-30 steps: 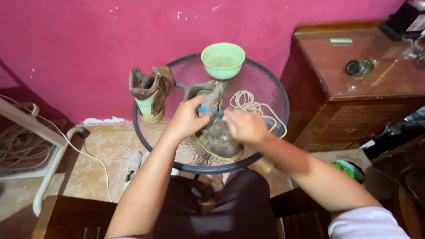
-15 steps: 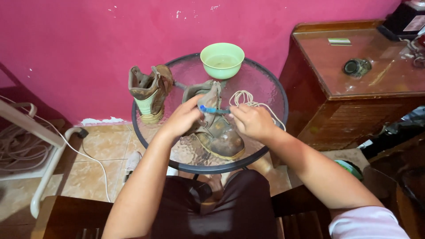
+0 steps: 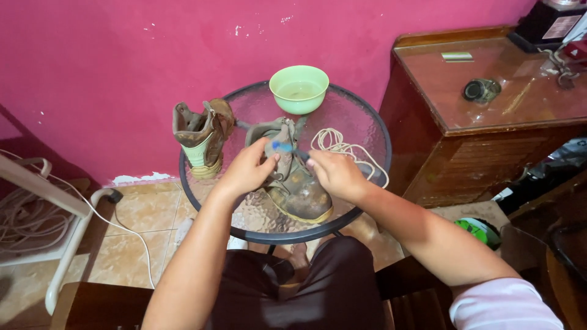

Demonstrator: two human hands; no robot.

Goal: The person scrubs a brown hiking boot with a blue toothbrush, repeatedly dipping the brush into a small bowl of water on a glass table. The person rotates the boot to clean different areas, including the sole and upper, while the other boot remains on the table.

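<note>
Both hands, left hand and right hand, grip boot; bowl, rope beside.

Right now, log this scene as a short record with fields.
Setting: round glass table against a pink wall
Left hand: rests on the shaft of the worn boot lying on the table
Right hand: holds a small blue-tipped tool at the boot's top
Second boot: upright at the table's left edge, apart from both hands
Green bowl: at the far rim
Pale cord: loosely piled to the right of the boot
Wooden cabinet: right of the table
</note>
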